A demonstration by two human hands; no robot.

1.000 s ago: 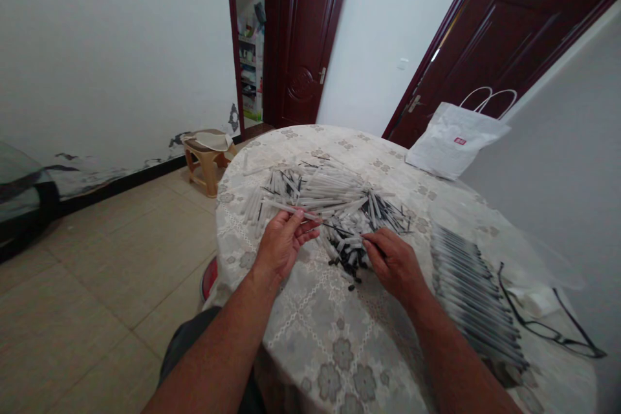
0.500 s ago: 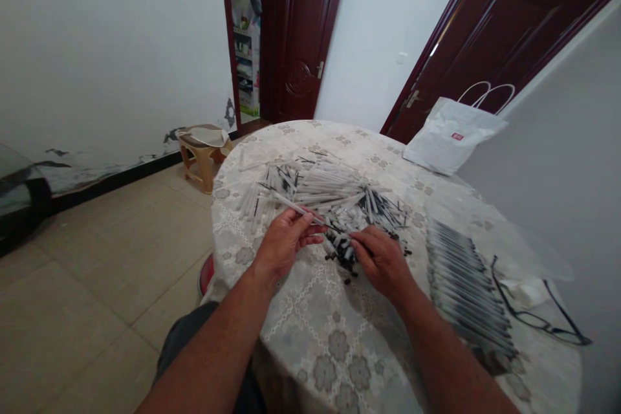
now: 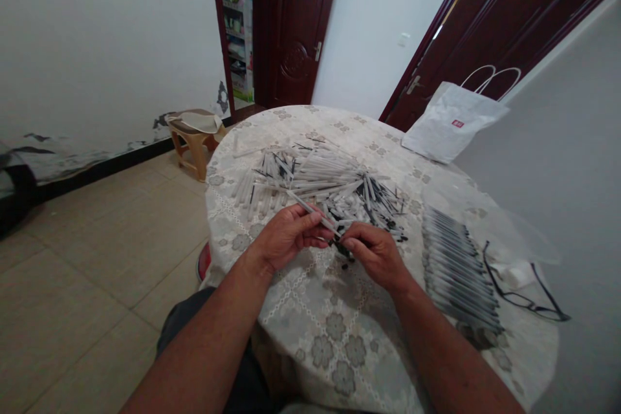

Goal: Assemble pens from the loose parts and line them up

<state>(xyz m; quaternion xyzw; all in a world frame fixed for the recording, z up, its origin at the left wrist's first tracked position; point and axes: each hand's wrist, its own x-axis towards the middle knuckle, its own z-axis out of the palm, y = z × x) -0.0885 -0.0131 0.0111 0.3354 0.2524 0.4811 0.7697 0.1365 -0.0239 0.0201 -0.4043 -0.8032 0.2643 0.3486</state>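
My left hand (image 3: 295,233) is closed round a slim whitish pen barrel (image 3: 303,202), which slants down to the right. At the barrel's lower end, the fingertips of my right hand (image 3: 372,251) pinch the end of a thin dark pen refill; most of the refill is hidden in the barrel and by the fingers. Just beyond both hands lies a heap of loose pale barrels (image 3: 325,171). Dark refills (image 3: 381,193) fan out at its right side. Small whitish and black pen parts (image 3: 345,212) lie beside my right hand, partly covered by it.
On the right of the round table, whose patterned cloth (image 3: 334,349) hangs over the edge, lies a row of pens (image 3: 458,268). Glasses (image 3: 524,297) rest beside it, near clear plastic film. A white paper bag (image 3: 449,126) stands at the back right. A stool (image 3: 194,149) is left.
My right hand has moved left towards my left hand, and the dark refill that showed between them has slid into the barrel. The camera view has tipped down a little.
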